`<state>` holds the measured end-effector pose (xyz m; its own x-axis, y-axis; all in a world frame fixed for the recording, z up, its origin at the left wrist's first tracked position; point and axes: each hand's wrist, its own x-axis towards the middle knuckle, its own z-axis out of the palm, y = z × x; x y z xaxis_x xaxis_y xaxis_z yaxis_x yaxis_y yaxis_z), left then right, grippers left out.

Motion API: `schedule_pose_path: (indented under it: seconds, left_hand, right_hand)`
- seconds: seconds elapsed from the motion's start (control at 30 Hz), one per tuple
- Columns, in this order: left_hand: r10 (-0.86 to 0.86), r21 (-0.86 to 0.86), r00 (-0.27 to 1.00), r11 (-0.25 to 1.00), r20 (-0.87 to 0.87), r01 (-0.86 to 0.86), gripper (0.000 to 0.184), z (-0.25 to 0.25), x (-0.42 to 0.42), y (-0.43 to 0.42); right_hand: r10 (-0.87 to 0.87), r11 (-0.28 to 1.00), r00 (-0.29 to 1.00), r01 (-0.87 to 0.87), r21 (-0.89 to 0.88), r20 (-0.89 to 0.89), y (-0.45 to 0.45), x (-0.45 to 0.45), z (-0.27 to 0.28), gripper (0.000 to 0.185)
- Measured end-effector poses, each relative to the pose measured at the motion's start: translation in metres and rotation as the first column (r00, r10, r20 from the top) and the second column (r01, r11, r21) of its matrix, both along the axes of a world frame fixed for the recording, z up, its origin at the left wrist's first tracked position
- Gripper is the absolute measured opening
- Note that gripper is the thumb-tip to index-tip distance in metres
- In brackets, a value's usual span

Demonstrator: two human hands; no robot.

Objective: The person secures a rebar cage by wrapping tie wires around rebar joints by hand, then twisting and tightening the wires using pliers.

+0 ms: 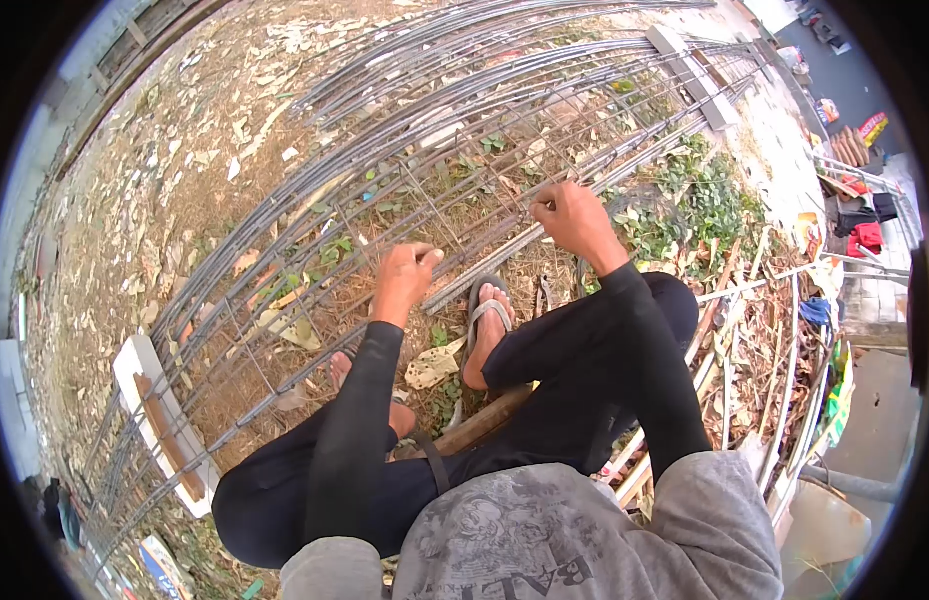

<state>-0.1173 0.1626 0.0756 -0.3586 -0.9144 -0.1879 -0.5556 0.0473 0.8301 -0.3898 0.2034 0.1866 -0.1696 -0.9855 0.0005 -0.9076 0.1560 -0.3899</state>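
Observation:
Long grey steel bars (335, 170) run in a curved bundle across the ground in front of me, crossed by thin square stirrups. My left hand (406, 275) is over the near bars, left of my sandalled foot (488, 320), its fingers curled together. My right hand (577, 220) is farther right, above the near edge of the bars, thumb and fingers pinched together. Whatever either hand holds is too small to make out. The bars rest on a white block (135, 370) at the left and a white block (690, 75) at the upper right.
Green weeds (685, 195) grow right of the bars. Dry leaves (215, 110) litter the soil. A wooden piece (485, 422) lies beneath my legs. Thin poles (775, 370), red cloth (866, 239) and a blue rag (815, 311) are at the right.

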Motion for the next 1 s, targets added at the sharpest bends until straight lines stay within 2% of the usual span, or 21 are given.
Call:
schedule_pose_path:
  seconds: [0.07, 0.13, 0.23, 0.33, 0.47, 0.57, 0.67, 0.7, 0.83, 0.9, 1.0]
  left_hand:
    - [-0.063, 0.013, 0.996, 0.998, 0.060, 0.062, 0.044, -0.036, -0.021, -0.001]
    - [-0.071, 0.029, 0.992, 0.997, 0.102, 0.068, 0.044, -0.067, -0.034, -0.006]
    - [-0.059, 0.009, 0.995, 0.998, 0.081, 0.059, 0.044, -0.060, -0.048, -0.005]
    - [-0.135, 0.111, 0.974, 0.987, 0.183, 0.116, 0.044, -0.043, -0.053, -0.011]
    - [-0.014, 0.128, 1.000, 0.992, 0.019, 0.012, 0.039, -0.074, -0.051, -0.010]
    - [0.003, 0.296, 0.998, 0.955, -0.063, 0.016, 0.038, -0.076, -0.050, -0.017]
    - [-0.049, 0.332, 0.999, 0.942, 0.022, 0.039, 0.040, -0.075, -0.048, -0.024]
    - [-0.007, 0.398, 1.000, 0.917, -0.018, 0.014, 0.040, -0.075, -0.047, -0.026]
    - [0.095, 0.463, 0.995, 0.884, -0.031, -0.070, 0.038, -0.051, -0.051, -0.024]
    - [0.095, 0.485, 0.994, 0.873, -0.057, -0.055, 0.038, -0.051, -0.050, -0.027]
    - [0.079, 0.500, 0.996, 0.865, -0.046, -0.045, 0.036, -0.053, -0.052, -0.027]
  right_hand:
    - [-0.034, 0.999, 0.999, 0.034, -0.039, 0.023, 0.000, 0.003, -0.009, 0.022]
    - [-0.052, 0.999, 0.997, 0.052, 0.002, 0.057, 0.003, 0.002, -0.001, 0.021]
    - [-0.089, 0.996, 0.982, 0.084, 0.036, 0.168, 0.011, -0.005, 0.013, 0.021]
    - [-0.099, 0.994, 0.965, 0.106, -0.014, 0.242, 0.018, -0.020, 0.005, 0.021]
    - [-0.156, 0.985, 0.961, 0.133, 0.111, 0.230, 0.024, -0.026, 0.002, 0.021]
    - [-0.108, 0.989, 0.974, 0.086, 0.120, 0.199, 0.022, -0.026, -0.020, 0.021]
    - [-0.034, 0.995, 0.974, 0.011, 0.101, 0.225, 0.018, -0.017, -0.032, 0.021]
    - [-0.016, 0.994, 0.976, -0.008, 0.105, 0.219, 0.014, -0.010, -0.041, 0.021]
    - [0.107, 0.979, 0.992, -0.117, 0.169, 0.065, -0.021, 0.018, -0.050, 0.020]
    - [0.250, 0.962, 0.962, -0.234, 0.144, -0.107, -0.042, 0.032, -0.054, 0.018]
    - [0.387, 0.915, 0.899, -0.347, 0.204, -0.206, -0.067, 0.054, -0.066, 0.016]
